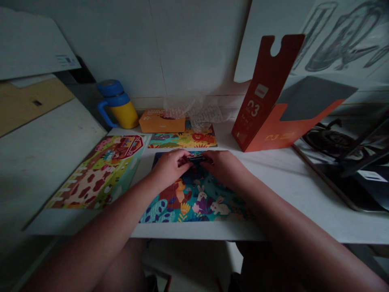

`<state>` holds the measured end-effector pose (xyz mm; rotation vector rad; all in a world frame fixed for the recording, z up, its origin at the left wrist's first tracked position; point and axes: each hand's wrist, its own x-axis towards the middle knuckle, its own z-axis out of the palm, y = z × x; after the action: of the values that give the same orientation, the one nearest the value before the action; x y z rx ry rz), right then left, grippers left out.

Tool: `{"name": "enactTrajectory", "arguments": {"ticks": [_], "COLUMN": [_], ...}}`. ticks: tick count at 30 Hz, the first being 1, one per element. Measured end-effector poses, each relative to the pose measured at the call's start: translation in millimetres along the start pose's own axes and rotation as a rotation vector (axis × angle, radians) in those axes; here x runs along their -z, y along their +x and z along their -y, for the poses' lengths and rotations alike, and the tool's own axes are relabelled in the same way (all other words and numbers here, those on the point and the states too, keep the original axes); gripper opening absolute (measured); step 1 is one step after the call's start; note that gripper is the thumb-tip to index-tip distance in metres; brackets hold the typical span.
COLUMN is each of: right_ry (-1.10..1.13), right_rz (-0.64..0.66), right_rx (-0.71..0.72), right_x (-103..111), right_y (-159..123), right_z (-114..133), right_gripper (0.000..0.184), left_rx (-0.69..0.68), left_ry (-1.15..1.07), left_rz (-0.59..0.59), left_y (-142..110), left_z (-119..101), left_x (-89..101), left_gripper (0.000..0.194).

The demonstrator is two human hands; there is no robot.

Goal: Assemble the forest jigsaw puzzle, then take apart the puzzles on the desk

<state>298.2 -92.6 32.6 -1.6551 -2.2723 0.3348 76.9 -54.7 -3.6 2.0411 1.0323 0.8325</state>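
Observation:
My left hand (170,165) and my right hand (222,165) meet above the far part of a dark blue-green puzzle (194,215) with rabbits, a fox-like animal and plants. Between their fingertips they hold a small stack of dark flat puzzle pieces (197,158), seen edge-on. Both sets of fingers are closed around its ends. My hands and forearms hide portions of the puzzle's top and right side.
A farm puzzle (94,182) lies left, a lion puzzle (182,140) behind. Along the wall stand a yellow-blue mug (123,111), an orange box (162,123) and bubble wrap (203,111). A tall orange carton (264,125) stands right, near a dark tray (349,174).

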Motion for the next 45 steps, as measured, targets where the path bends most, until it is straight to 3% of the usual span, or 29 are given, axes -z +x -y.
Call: {"name": "enactTrajectory", "arguments": {"ticks": [5, 10, 15, 19, 21, 23, 28, 33, 38, 45], "right_ry": [-0.109, -0.047, 0.122, 0.061, -0.031, -0.105, -0.148, -0.138, -0.102, -0.020], "right_rz": [0.007, -0.027, -0.105, -0.232, -0.192, -0.065, 0.155, 0.186, 0.210, 0.232], "right_rx": [0.094, 0.123, 0.163, 0.029, 0.022, 0.048, 0.011, -0.010, -0.076, -0.025], "right_x": [-10.8, -15.4, 3.3, 19.0, 21.1, 20.2, 18.3, 18.7, 21.1, 32.9], "right_y": [-2.5, -1.7, 0.0, 0.9, 0.5, -0.5, -3.4, -2.8, -4.2, -6.2], "right_z": [0.6, -0.9, -4.7, -27.0, -40.0, -49.1, -54.5, -56.7, -48.1, -42.5], "right_gripper": [0.025, 0.040, 0.032, 0.032, 0.038, 0.041, 0.052, 0.054, 0.057, 0.027], "left_rx": [-0.012, -0.059, -0.127, -0.053, 0.017, 0.065, 0.189, 0.258, 0.270, 0.261], "left_ry": [0.031, 0.091, 0.175, 0.133, 0.043, -0.049, -0.240, -0.432, -0.451, -0.418], "left_rz": [0.010, 0.018, -0.025, -0.141, -0.166, -0.164, -0.135, -0.060, -0.023, 0.019], "left_y": [0.2, 0.4, -0.5, -0.1, 1.6, 3.9, 6.4, 4.9, 6.3, 7.4], "left_z": [4.7, 1.8, -12.2, -10.5, -5.0, 0.0, 1.8, -1.6, -1.6, -1.1], "left_x": [-1.6, 0.1, 7.1, 12.9, 13.9, 13.7, 10.6, 3.9, 0.8, 4.2], "left_gripper": [0.022, 0.022, 0.016, 0.022, 0.026, 0.026, 0.024, 0.026, 0.023, 0.024]}}
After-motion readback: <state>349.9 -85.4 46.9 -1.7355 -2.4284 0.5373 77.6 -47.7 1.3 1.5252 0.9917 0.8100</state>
